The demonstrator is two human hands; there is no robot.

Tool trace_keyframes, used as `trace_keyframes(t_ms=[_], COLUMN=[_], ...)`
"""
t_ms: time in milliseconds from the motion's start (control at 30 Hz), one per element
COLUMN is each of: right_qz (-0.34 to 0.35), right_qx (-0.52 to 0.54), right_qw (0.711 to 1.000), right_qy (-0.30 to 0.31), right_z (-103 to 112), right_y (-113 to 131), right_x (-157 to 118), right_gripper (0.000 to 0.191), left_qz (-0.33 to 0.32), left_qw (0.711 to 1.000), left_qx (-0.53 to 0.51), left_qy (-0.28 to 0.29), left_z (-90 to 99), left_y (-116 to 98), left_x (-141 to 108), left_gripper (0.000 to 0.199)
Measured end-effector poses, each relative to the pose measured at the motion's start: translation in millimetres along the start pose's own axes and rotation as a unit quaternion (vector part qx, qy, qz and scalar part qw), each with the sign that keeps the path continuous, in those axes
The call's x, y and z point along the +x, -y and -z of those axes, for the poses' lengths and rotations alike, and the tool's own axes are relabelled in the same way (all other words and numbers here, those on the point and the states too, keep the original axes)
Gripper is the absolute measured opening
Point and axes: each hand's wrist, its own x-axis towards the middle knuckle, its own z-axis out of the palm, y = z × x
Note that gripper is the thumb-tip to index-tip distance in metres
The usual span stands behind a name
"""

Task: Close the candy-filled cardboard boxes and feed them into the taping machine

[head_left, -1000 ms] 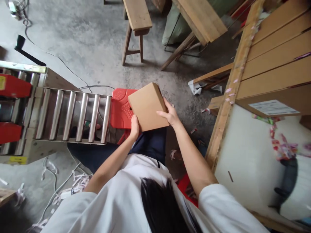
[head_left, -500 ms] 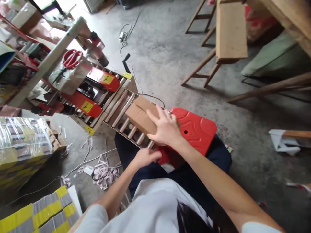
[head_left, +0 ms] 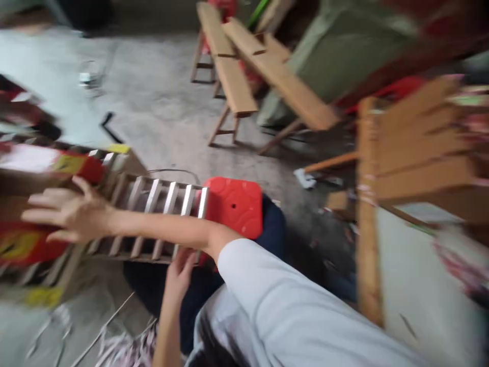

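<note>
My right hand (head_left: 69, 211) stretches far to the left with its fingers spread, over the back end of a brown cardboard box (head_left: 13, 206). That box lies between the red side guides of a taping machine, partly cut off by the picture's left edge; whether my palm presses on it is blurred. Under my right arm runs a short roller conveyor (head_left: 155, 196). Beside its near edge is my left hand (head_left: 179, 272), thumb and fingers apart, holding nothing visible; its fingertips are partly hidden near my right forearm.
A red plastic stool (head_left: 235, 206) stands at the conveyor's right end. Wooden benches (head_left: 235, 84) are farther back. On the right, flat cardboard pieces (head_left: 424, 148) lie by a wood-edged table (head_left: 369, 255). Paper strips (head_left: 122, 349) and cords litter the floor at lower left.
My right hand and the box have moved left along the rollers into the machine. The view has swung right, bringing the table and cardboard into sight. My left hand stays near the conveyor.
</note>
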Motion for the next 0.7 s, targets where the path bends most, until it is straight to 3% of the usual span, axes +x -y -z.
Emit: trace_keyframes(t_ms=[33, 100, 167, 233, 300, 400, 500, 567, 633, 700], right_qz=[-0.022, -0.115, -0.254, -0.366, -0.475, -0.570, -0.643, -0.671, -0.711, -0.751], right_qx=[-0.002, 0.048, 0.112, 0.119, 0.025, -0.087, -0.237, -0.300, -0.305, -0.293], right_qw=[1.000, 0.992, 0.960, 0.920, 0.868, 0.780, 0.647, 0.585, 0.554, 0.541], right_qy=[-0.002, -0.002, -0.015, -0.073, -0.143, -0.246, -0.334, -0.344, -0.308, -0.239], right_z=[7, 29, 67, 118, 177, 274, 365, 409, 435, 447], right_y=[-14, -52, -92, -128, -156, -193, -240, -278, -312, -334], right_x=[-34, -118, -213, -308, -393, -493, -554, -574, -583, -586], right_gripper=[0.041, 0.032, 0.032, 0.031, 0.022, 0.029, 0.041, 0.057, 0.062, 0.051], left_qz=[-0.017, -0.020, -0.005, 0.003, 0.000, -0.021, -0.059, -0.092, -0.125, -0.142], left_qw=[0.999, 0.997, 0.998, 0.998, 0.997, 0.995, 0.987, 0.979, 0.967, 0.954], left_qx=[-0.032, -0.066, -0.061, -0.040, -0.019, 0.016, 0.074, 0.108, 0.127, 0.138], left_qy=[-0.036, -0.029, 0.011, 0.051, 0.074, 0.101, 0.129, 0.149, 0.183, 0.225], left_z=[-0.8, -8.2, -20.5, -34.3, -48.4, -72.5, -107.2, -138.7, -176.0, -216.2], left_y=[5, 18, 29, 31, 23, -4, -42, -65, -83, -97], left_x=[5, 17, 27, 34, 43, 58, 70, 74, 75, 76], left_gripper=[0.044, 0.047, 0.053, 0.058, 0.067, 0.080, 0.082, 0.081, 0.078, 0.077])
